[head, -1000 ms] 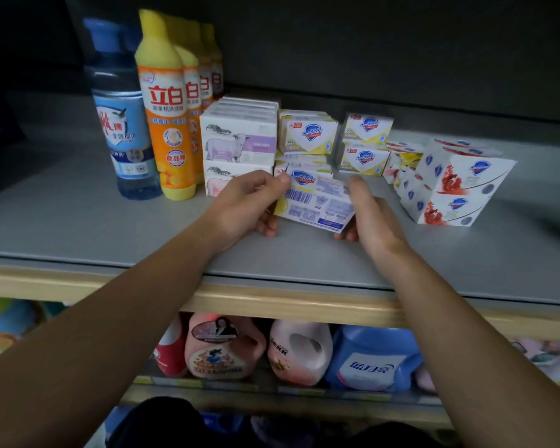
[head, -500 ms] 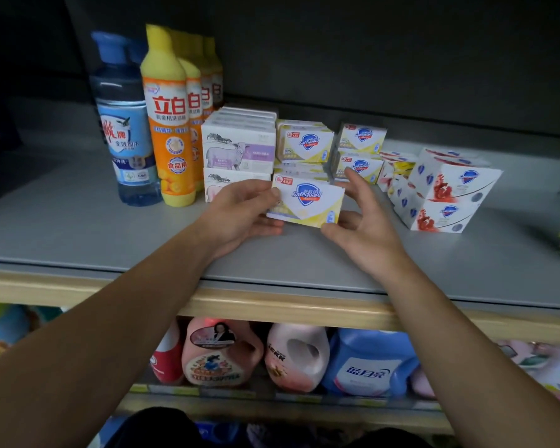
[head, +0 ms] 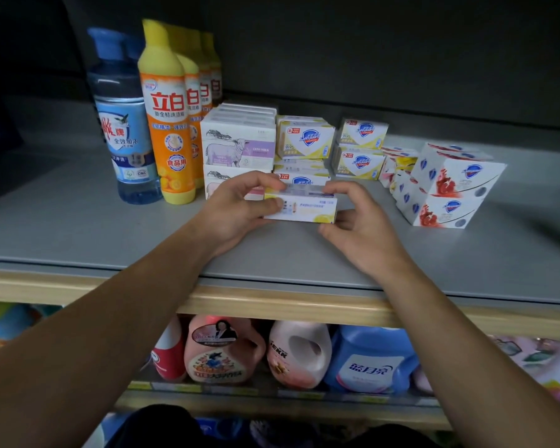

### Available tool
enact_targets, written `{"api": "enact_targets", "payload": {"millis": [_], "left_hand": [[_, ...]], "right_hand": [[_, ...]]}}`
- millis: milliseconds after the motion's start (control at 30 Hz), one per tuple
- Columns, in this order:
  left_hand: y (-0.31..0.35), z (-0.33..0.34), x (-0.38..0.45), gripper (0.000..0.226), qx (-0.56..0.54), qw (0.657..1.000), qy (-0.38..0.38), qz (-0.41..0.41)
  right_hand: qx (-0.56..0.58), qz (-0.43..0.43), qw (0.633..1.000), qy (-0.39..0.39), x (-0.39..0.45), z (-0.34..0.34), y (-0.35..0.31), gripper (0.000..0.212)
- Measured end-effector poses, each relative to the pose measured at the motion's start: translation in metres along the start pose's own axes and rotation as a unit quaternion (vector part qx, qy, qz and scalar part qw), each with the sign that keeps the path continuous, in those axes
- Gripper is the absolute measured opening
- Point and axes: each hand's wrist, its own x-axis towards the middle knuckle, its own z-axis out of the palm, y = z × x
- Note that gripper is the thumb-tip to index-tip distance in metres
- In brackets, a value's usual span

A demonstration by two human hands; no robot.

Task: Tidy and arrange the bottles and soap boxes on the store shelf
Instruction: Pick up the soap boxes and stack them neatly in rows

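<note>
Hands meet on one soap box at the front of the grey shelf, left hand pinching its left end, right hand gripping its right end, stacked boxes just behind.

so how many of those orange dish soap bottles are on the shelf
4, in one row running back from the front orange bottle: second, third, fourth, right of the blue bottle. More may hide behind.
</note>
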Motion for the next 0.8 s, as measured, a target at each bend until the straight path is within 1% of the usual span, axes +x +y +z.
{"api": "enact_targets", "payload": {"millis": [67, 167, 233, 300, 367, 433, 500, 567, 633, 700, 800], "left_hand": [[0.000, 0.000, 0.000, 0.023, -0.006, 1.000, -0.004, 0.000], [-0.001, 0.001, -0.001, 0.026, -0.010, 1.000, -0.013, -0.002], [0.000, 0.002, -0.003, 0.034, -0.016, 0.999, -0.036, -0.009], [0.001, 0.004, -0.004, 0.037, 0.008, 0.999, -0.035, -0.012], [0.000, 0.007, -0.004, 0.028, 0.076, 0.997, 0.001, 0.002], [-0.004, 0.009, -0.002, 0.014, 0.194, 0.980, 0.039, 0.039], [-0.008, 0.008, 0.000, 0.017, 0.313, 0.946, 0.043, 0.067], [-0.010, 0.008, -0.001, 0.026, 0.396, 0.915, 0.035, 0.071], [-0.012, 0.007, -0.002, 0.033, 0.440, 0.895, 0.040, 0.068], [-0.013, 0.009, -0.002, 0.037, 0.447, 0.891, 0.048, 0.061], [-0.012, 0.011, -0.003, 0.034, 0.440, 0.893, 0.071, 0.060]], "right_hand": [[-0.017, -0.014, 1.000, 0.004, 0.000, 0.001, -0.001, 0.052], [-0.106, -0.057, 0.992, 0.031, -0.001, 0.003, -0.002, 0.050], [-0.152, -0.082, 0.984, 0.052, -0.002, 0.003, -0.002, 0.053], [-0.128, -0.057, 0.988, 0.068, -0.004, 0.001, -0.004, 0.057], [-0.092, -0.020, 0.992, 0.078, -0.005, 0.000, -0.005, 0.056], [-0.098, 0.009, 0.993, 0.071, -0.003, -0.001, -0.004, 0.048], [-0.124, 0.029, 0.990, 0.061, -0.002, -0.001, -0.001, 0.042], [-0.143, 0.040, 0.987, 0.061, -0.001, -0.001, 0.000, 0.042], [-0.145, 0.041, 0.986, 0.067, 0.000, -0.001, 0.000, 0.045], [-0.169, 0.016, 0.984, 0.055, 0.002, -0.003, 0.000, 0.052], [-0.263, -0.023, 0.964, -0.025, 0.007, -0.009, -0.003, 0.056]]}}
